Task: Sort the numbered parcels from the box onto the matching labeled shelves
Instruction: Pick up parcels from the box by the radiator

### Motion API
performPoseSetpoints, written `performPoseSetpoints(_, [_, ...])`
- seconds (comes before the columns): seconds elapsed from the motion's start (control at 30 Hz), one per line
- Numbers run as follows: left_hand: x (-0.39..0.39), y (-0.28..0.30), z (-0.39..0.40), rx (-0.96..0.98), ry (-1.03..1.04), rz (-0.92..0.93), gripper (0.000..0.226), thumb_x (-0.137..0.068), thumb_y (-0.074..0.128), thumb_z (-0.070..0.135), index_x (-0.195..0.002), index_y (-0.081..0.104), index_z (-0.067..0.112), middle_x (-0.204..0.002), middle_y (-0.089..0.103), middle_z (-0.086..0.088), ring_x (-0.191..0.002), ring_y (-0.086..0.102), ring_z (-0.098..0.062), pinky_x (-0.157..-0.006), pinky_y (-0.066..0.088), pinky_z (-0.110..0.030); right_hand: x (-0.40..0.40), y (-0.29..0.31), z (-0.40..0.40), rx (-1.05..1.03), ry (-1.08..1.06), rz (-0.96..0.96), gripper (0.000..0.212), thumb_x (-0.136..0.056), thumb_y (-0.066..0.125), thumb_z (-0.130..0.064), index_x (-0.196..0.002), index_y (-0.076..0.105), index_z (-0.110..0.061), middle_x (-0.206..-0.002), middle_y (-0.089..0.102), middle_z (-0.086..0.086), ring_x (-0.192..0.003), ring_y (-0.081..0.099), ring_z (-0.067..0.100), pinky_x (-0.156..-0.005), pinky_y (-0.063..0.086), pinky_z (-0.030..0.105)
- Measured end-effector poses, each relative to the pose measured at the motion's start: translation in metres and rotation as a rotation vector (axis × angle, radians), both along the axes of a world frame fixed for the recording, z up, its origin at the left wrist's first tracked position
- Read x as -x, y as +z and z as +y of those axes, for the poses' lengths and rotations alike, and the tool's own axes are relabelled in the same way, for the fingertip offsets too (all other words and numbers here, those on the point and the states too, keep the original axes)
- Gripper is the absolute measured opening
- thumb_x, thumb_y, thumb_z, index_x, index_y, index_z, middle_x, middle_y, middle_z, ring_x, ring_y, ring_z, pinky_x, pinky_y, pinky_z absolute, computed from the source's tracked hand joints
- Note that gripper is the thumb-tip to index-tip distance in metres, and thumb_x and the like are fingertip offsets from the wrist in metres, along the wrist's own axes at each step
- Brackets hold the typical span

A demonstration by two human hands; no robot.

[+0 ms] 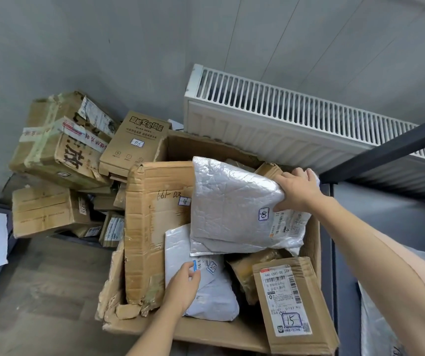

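Fig. legend, near to far. Nearest: brown cardboard mailer [293, 304] marked "15", leaning on the box's right front corner, label up so the no. reads at once. Left hand [183, 287], fingers curled onto the white poly parcel [206, 286], fingertips by its barcode label; it seems to pin or turn the parcel so its handwritten no. shows, though a full grip can't be confirmed. That parcel lies in the open box [206, 332], w/ torn, crumpled walls, on a wood-look floor [39, 291].

Mid: right hand [297, 191] clamps the upper right edge of the silver bubble mailer [234, 206], thumb under, fingers over, holding it raised and tilted above the other parcels. Label "90" (or "06"; orientation unclear) faces the camera, prob. being read to choose a shelf. Tall flat carton [155, 227] stands upright on the box's left side, small no. tag near its top.

Far: loose heap of taped cartons [59, 150] outside the box, one small carton [134, 142] tagged "06"/"90", piled in the corner, partly on a dark low surface. White radiator [283, 119] along a grey wall [77, 47]. Dark shelf rail [386, 147] crosses right; shelf labels not in view.
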State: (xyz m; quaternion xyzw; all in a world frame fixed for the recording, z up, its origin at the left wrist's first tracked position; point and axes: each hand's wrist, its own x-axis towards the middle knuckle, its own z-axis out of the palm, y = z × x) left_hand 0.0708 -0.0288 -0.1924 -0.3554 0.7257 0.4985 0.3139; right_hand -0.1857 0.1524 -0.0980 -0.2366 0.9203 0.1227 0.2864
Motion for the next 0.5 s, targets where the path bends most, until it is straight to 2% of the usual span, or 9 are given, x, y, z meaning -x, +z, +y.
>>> performPoseSetpoints(0.07, [0.001,0.002,0.001,-0.001,-0.003,0.002,0.041,-0.100,0.039,0.028,-0.140,0.039,0.017,-0.124,0.055,-0.003,-0.118,0.050,-0.021,-0.092,0.036,-0.026,-0.004,0.004,-0.002,0.061,-0.026,-0.047,0.057,-0.074,0.072,-0.046,-0.120,0.047,-0.024,-0.138,0.046,-0.001,-0.141,0.016,0.028,-0.111,0.003,0.060])
performPoseSetpoints(0.1, [0.002,0.005,0.001,-0.005,-0.002,-0.002,0.041,-0.100,0.040,0.029,-0.140,0.038,0.017,-0.125,0.055,-0.003,-0.118,0.050,-0.021,-0.092,0.036,-0.026,-0.006,0.006,-0.003,0.092,-0.047,-0.069,0.052,-0.075,0.072,-0.044,-0.115,0.047,-0.023,-0.135,0.050,0.000,-0.142,0.020,0.027,-0.111,0.003,0.061])
performPoseSetpoints(0.13, [0.002,0.007,0.000,-0.008,-0.004,-0.005,0.042,-0.100,0.040,0.029,-0.140,0.038,0.017,-0.126,0.054,-0.004,-0.119,0.050,-0.021,-0.092,0.035,-0.026,-0.009,0.007,-0.003,0.124,-0.068,-0.085,0.047,-0.076,0.072,-0.042,-0.109,0.044,-0.024,-0.128,0.055,0.001,-0.138,0.030,0.027,-0.112,0.005,0.060])
performPoseSetpoints(0.2, [0.002,0.012,-0.001,-0.015,-0.016,-0.003,0.043,-0.100,0.041,0.030,-0.141,0.037,0.016,-0.127,0.054,-0.004,-0.120,0.049,-0.021,-0.095,0.035,-0.026,-0.014,0.014,-0.002,0.187,-0.110,-0.098,0.043,-0.078,0.072,-0.038,-0.101,0.038,-0.025,-0.115,0.063,0.001,-0.121,0.050,0.027,-0.112,0.010,0.057])
performPoseSetpoints(0.33, [0.003,0.023,-0.006,-0.093,0.026,0.005,0.059,-0.097,0.048,0.037,-0.146,0.028,0.012,-0.138,0.049,-0.005,-0.128,0.044,-0.021,-0.105,0.033,-0.031,-0.022,0.031,0.003,0.396,-0.228,-0.091,0.044,-0.078,0.073,-0.030,-0.106,0.040,-0.025,-0.104,0.059,-0.006,-0.111,0.054,0.027,-0.111,0.019,0.050])
performPoseSetpoints(0.43, [0.011,0.035,-0.009,-0.185,0.098,0.044,0.080,-0.091,0.056,0.043,-0.151,0.015,0.010,-0.152,0.032,-0.006,-0.138,0.033,-0.020,-0.110,0.028,-0.031,-0.028,0.045,0.007,0.595,-0.346,-0.113,0.047,-0.075,0.077,-0.024,-0.109,0.045,-0.017,-0.098,0.054,-0.006,-0.103,0.056,0.024,-0.092,0.041,0.040])
performPoseSetpoints(0.5, [0.021,0.043,-0.010,-0.227,0.144,0.077,0.087,-0.089,0.058,0.044,-0.152,0.009,0.010,-0.156,0.023,-0.006,-0.142,0.028,-0.019,-0.111,0.025,-0.030,-0.032,0.053,0.008,0.686,-0.426,-0.139,0.043,-0.075,0.077,-0.022,-0.106,0.047,-0.015,-0.093,0.054,-0.008,-0.097,0.056,0.019,-0.078,0.043,0.031])
